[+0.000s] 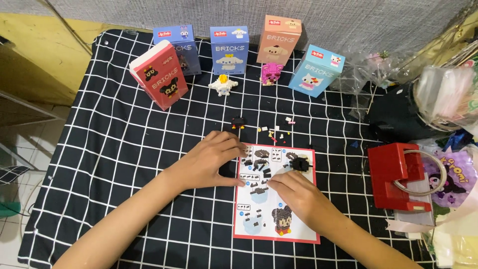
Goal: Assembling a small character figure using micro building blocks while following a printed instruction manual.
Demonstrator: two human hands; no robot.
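Observation:
My left hand (211, 159) lies flat on the black checked cloth (124, 149), fingertips touching the left edge of a red-bordered instruction sheet (259, 219). My right hand (294, 192) rests on the sheet, fingertips pinched over small black bricks near its middle; whether it grips one I cannot tell. A small black brick assembly (300, 163) sits on the sheet's upper right. Loose tiny bricks (274, 132) in black, yellow, red and white lie just beyond the sheet, with a small black and red piece (238, 122) to their left.
Several brick boxes stand at the back: red (159, 74), two blue (229, 50), peach (279, 39), light blue (316, 69). A white figure (221, 84) and a pink figure (271, 73) stand before them. A red box (396, 174) and plastic bags crowd the right.

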